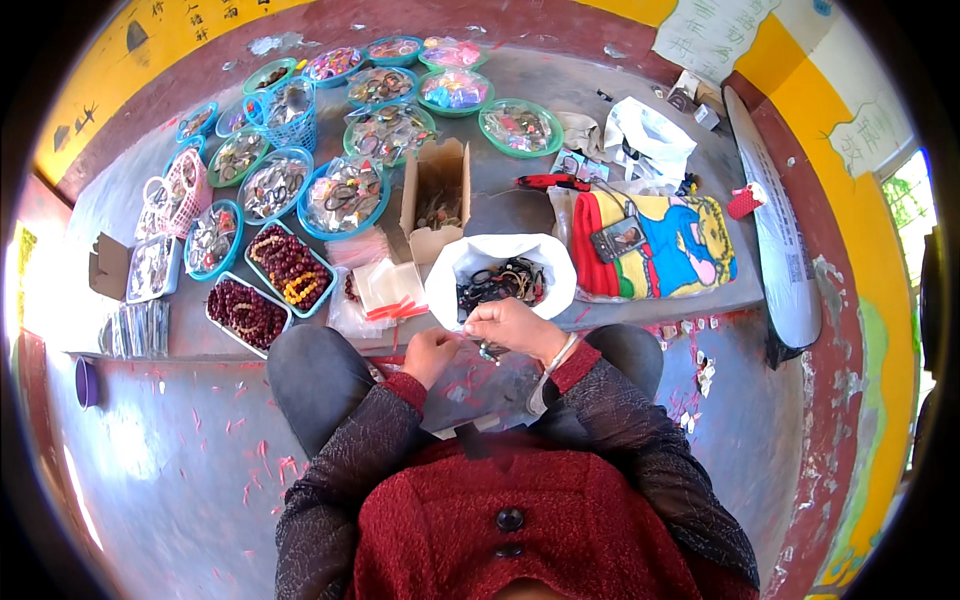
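Observation:
My left hand [430, 357] and my right hand [515, 328] meet just above my lap, in front of a white bag-lined container [562, 278]. Inside that container lies a tangle of dark cords and beaded strings [505, 282]. The right thumb and fingers pinch together, and a small dark beaded trinket [490, 351] dangles beneath them. Left fingers are also pinched, close to the right fingertips; what they hold is too small to make out. Clear plastic bags with red edges [392, 290] lie on the table just beyond my left hand.
Trays of dark red bead bracelets [290, 265] sit left, with many blue and green baskets [520, 128] of packaged trinkets behind. A cardboard box [436, 195] stands at centre. To the right are a folded colourful towel [680, 245], a phone [619, 240] and red-handled pliers [553, 182].

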Action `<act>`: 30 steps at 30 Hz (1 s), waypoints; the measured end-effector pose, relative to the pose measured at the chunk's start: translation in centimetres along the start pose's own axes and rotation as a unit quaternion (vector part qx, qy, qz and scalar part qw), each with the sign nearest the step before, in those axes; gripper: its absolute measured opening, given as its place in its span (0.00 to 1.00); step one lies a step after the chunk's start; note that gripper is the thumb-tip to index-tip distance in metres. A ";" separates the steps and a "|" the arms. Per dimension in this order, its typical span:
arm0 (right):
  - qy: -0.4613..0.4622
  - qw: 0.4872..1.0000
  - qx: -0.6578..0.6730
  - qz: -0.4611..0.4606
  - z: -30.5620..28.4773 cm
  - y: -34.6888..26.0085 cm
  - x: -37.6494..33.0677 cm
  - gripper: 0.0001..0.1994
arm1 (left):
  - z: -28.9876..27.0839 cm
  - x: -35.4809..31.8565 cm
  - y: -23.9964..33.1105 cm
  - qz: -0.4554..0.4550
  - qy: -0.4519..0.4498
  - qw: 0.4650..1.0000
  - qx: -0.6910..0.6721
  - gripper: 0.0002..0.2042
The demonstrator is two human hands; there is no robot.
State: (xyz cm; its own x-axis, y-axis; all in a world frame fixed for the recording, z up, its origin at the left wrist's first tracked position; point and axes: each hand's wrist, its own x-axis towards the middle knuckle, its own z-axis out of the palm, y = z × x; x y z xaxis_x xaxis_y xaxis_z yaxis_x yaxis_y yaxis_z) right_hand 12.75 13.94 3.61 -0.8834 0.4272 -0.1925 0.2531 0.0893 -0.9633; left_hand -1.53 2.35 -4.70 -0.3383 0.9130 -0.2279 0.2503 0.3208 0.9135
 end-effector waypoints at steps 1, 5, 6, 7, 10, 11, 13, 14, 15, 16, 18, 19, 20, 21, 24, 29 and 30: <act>-0.027 0.996 0.075 0.041 0.0 -0.5 -0.2 0.08 | 0.4 0.4 -1.3 -0.001 -0.009 1.000 -0.018 0.06; -0.116 0.961 0.227 0.108 -0.6 -1.6 -0.5 0.07 | 0.2 0.1 -0.3 -0.007 -0.030 0.999 -0.023 0.07; -0.116 0.961 0.225 0.108 -0.5 -1.4 -0.4 0.07 | 0.3 0.1 -0.2 -0.003 -0.025 0.999 -0.022 0.07; -0.116 0.962 0.223 0.109 -0.4 -1.2 -0.4 0.07 | 0.5 0.0 -0.1 0.002 -0.021 1.000 -0.021 0.07; -0.089 0.973 0.171 0.130 -0.2 -0.5 0.0 0.06 | 0.3 -0.2 0.5 0.006 -0.029 1.000 0.002 0.08; -0.091 0.975 0.160 0.123 -0.2 -0.1 0.2 0.06 | 0.1 -0.3 1.1 0.008 -0.036 0.999 0.012 0.09; -0.093 0.980 0.136 0.110 -0.2 0.7 0.4 0.07 | -0.3 -0.6 2.6 -0.017 -0.068 0.997 0.041 0.10; -0.091 0.980 0.138 0.109 -0.1 0.6 0.4 0.07 | -0.5 -0.7 2.9 -0.031 -0.083 0.995 0.055 0.11; -0.089 0.980 0.141 0.108 0.0 0.5 0.4 0.07 | -0.4 -0.8 2.8 -0.019 -0.081 0.995 0.057 0.11; -0.087 0.980 0.143 0.107 0.1 0.5 0.4 0.07 | -0.3 -0.8 2.5 -0.007 -0.079 0.995 0.058 0.11; -0.082 0.980 0.152 0.096 0.2 0.9 0.5 0.07 | -0.2 -0.9 2.6 -0.003 -0.086 0.995 0.058 0.11; -0.079 0.980 0.157 0.090 0.3 1.1 0.5 0.07 | -0.3 -0.9 2.8 -0.011 -0.094 0.994 0.054 0.11; -0.075 0.980 0.157 0.098 0.3 0.8 0.5 0.06 | -0.4 -1.0 2.9 -0.019 -0.101 0.993 0.050 0.11; -0.072 0.979 0.157 0.106 0.2 0.3 0.4 0.06 | -0.3 -0.9 2.6 -0.026 -0.103 0.994 0.023 0.11; -0.060 0.985 0.130 0.094 0.0 0.1 0.3 0.06 | 0.1 -0.3 1.6 -0.046 -0.114 0.991 -0.058 0.11; -0.021 0.998 -0.049 0.017 0.1 1.1 0.6 0.07 | 0.2 0.2 0.5 -0.044 -0.125 0.986 -0.099 0.11; -0.013 0.995 -0.094 -0.004 0.2 0.7 0.3 0.07 | 0.2 0.3 0.3 -0.047 -0.122 0.986 -0.099 0.11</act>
State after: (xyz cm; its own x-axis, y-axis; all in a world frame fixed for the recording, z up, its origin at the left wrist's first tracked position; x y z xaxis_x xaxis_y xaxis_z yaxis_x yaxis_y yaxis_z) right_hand 12.59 13.90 2.85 -0.8954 0.4018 -0.1917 0.3128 0.2616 -0.9131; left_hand -1.36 2.79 -4.53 -0.1174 0.9231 -0.3663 0.0376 0.3727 0.9272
